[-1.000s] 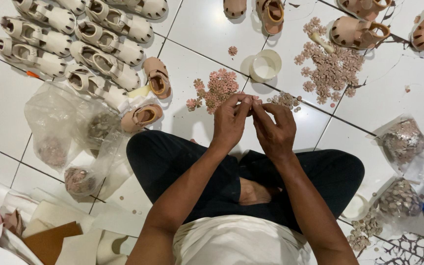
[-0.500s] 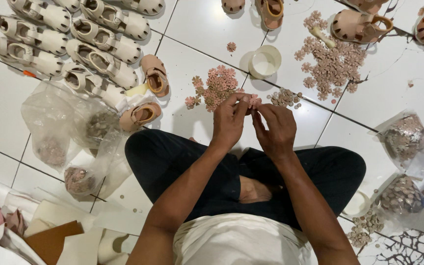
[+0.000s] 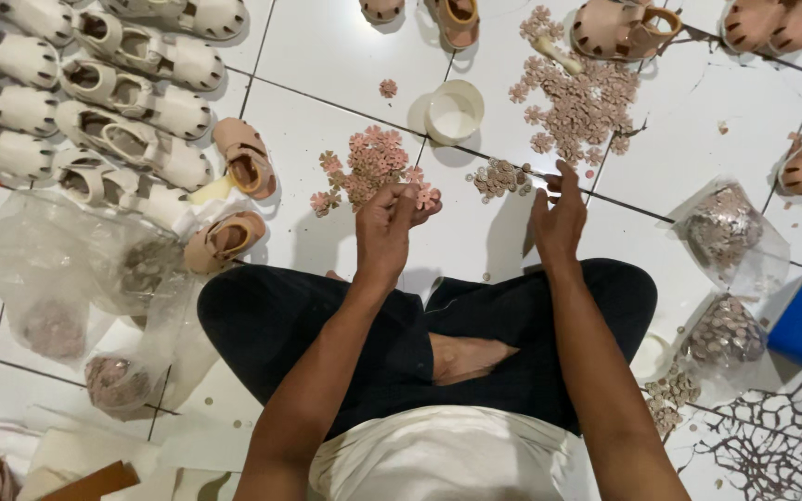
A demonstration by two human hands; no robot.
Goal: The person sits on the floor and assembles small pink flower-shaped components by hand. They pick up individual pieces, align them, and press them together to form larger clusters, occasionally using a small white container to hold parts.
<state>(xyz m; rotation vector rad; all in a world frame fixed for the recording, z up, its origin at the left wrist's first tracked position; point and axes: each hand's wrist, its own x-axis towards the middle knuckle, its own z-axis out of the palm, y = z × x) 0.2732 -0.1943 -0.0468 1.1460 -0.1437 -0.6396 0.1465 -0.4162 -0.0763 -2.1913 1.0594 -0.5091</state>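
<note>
- White floor tiles (image 3: pixel 345 56) carry all parts; landmark: round white cup (image 3: pixel 454 111).
- Left hand (image 3: pixel 390 227), below the cup: fingertips pinch a pink flower cutout (image 3: pixel 426 197), wrist raised.
- Right hand (image 3: pixel 557 215), below-right of the cup: fingers loosely spread, empty, reaching toward the small discs (image 3: pixel 501 176).
- Risk: a slack pinch likely drops the cutout into the pink flower pile (image 3: pixel 368 165), just left.

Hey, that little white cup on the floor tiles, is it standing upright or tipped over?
Upright: the white cup shows its round open mouth facing up.
</note>
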